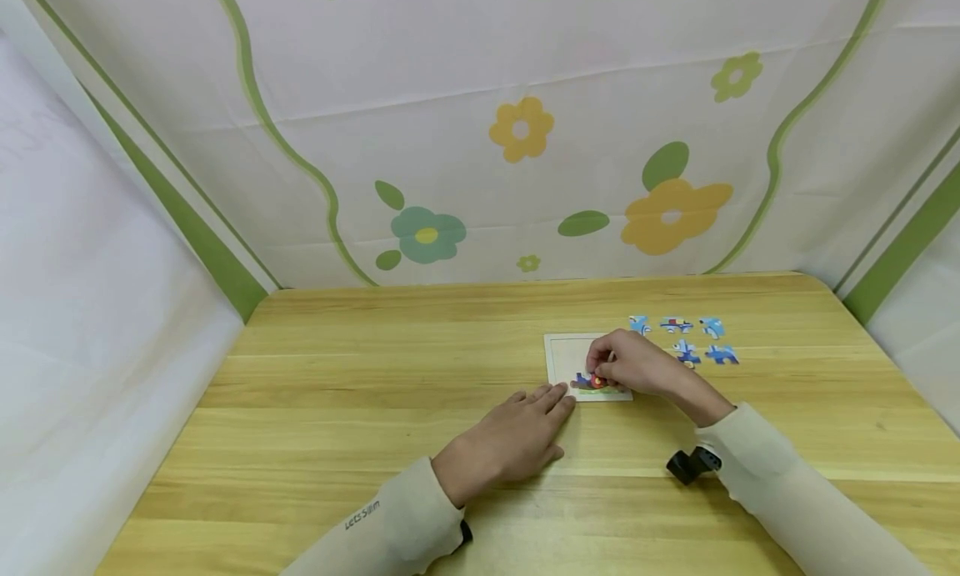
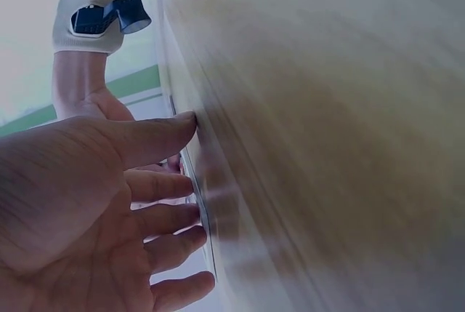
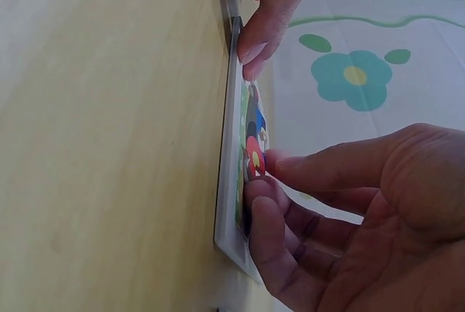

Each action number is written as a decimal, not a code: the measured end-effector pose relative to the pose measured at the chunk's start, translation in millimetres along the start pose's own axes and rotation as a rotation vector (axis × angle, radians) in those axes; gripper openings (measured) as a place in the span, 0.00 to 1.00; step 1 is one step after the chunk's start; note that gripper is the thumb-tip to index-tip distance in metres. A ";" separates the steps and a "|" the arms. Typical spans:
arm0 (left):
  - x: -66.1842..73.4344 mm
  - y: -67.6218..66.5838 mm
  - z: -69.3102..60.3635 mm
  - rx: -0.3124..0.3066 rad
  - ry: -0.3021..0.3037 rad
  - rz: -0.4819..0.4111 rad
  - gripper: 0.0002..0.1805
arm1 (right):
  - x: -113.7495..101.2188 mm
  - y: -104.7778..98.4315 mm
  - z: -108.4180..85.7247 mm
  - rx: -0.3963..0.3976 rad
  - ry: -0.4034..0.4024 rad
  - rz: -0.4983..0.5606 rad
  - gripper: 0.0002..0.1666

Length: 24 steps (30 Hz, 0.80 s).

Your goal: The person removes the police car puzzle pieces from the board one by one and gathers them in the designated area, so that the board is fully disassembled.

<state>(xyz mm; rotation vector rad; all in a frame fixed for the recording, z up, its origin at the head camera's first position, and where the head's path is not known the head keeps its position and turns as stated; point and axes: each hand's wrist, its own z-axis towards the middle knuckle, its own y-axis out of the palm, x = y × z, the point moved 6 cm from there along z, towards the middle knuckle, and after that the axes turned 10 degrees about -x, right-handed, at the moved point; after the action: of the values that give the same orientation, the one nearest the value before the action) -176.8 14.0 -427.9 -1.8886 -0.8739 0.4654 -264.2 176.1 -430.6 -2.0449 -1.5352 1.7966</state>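
A shallow white puzzle tray [image 1: 561, 358] lies on the table, with colorful jigsaw pieces along its lower part. My right hand [image 1: 633, 363] is over the tray's right side and pinches a red and blue puzzle piece [image 3: 254, 150] between thumb and fingers, low against the tray. Part of that piece is covered by the fingers. My left hand [image 1: 517, 437] lies with fingers stretched out, the tips on the tray's lower left corner. In the left wrist view, the left hand's fingers [image 2: 171, 219] reach along the tray edge.
Several loose blue puzzle pieces [image 1: 677, 325] lie on the table right of the tray, near the right forearm. The wooden table [image 1: 337, 393] meets a white cloth wall [image 1: 450, 159] with printed flowers at the back. A black wrist camera [image 1: 693, 465] sits on the right cuff.
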 end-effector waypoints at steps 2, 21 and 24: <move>0.3 -0.1 -0.2 -0.003 -0.001 0.005 0.38 | 0.7 -0.6 -0.2 0.008 0.003 0.000 0.12; 1.2 -0.3 0.2 -0.014 -0.002 0.015 0.38 | 0.0 -1.5 -2.7 -0.010 -0.075 0.019 0.08; 1.1 0.1 0.3 -0.013 0.000 0.017 0.38 | -1.1 -1.2 -3.4 -0.018 -0.087 0.030 0.08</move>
<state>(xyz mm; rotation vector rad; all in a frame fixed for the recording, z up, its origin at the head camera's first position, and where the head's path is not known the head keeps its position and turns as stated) -176.2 15.0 -428.0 -1.9090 -0.8635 0.4710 -262.2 177.8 -428.0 -2.0343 -1.5560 1.9133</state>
